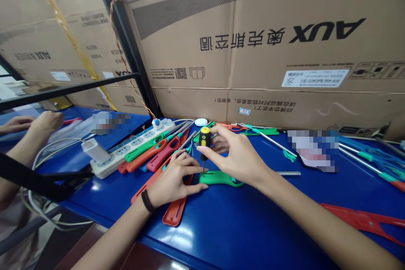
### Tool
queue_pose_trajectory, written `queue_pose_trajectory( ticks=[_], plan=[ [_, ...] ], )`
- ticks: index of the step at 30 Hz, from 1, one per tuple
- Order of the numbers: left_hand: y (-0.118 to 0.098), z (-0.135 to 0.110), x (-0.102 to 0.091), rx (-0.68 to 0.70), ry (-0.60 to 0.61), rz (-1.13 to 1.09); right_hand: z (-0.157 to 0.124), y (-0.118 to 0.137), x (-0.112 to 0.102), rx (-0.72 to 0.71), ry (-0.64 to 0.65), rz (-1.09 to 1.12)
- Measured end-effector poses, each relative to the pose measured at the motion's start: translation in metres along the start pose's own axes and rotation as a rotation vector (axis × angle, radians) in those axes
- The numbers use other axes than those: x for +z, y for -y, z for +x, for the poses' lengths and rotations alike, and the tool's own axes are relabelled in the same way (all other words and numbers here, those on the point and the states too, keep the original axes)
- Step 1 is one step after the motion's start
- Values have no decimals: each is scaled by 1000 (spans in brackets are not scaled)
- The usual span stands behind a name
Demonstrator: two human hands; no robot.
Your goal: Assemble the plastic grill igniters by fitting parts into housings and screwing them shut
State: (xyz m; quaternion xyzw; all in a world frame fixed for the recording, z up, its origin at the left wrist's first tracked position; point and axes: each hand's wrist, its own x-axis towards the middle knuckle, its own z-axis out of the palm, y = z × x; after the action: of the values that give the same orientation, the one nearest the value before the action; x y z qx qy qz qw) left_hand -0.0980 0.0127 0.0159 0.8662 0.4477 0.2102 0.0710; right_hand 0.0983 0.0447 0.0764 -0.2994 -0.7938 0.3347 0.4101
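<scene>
My right hand (236,156) is closed round a small screwdriver (204,139) with a black and yellow handle, held upright. Its tip stands on a green plastic handle piece (221,178) lying on the blue table (253,219). My left hand (173,177) lies on the left end of that green piece, its fingers pressed down to hold it still. Under and beside the left hand lie orange handle shells (174,213).
Several green, orange and pink lighter-like tools (152,149) lie beside a white power strip (133,147). More parts with metal rods (363,154) lie at the right, a red shell (363,221) near the edge. Cardboard boxes (268,50) wall the back. Another person's hands (31,124) rest at the left.
</scene>
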Motion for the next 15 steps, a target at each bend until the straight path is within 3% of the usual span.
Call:
queue_pose_trajectory(
  ticks=[15],
  plan=[
    [-1,0,0,5,3,23,0,-1,4,-23,4,-21]
  ],
)
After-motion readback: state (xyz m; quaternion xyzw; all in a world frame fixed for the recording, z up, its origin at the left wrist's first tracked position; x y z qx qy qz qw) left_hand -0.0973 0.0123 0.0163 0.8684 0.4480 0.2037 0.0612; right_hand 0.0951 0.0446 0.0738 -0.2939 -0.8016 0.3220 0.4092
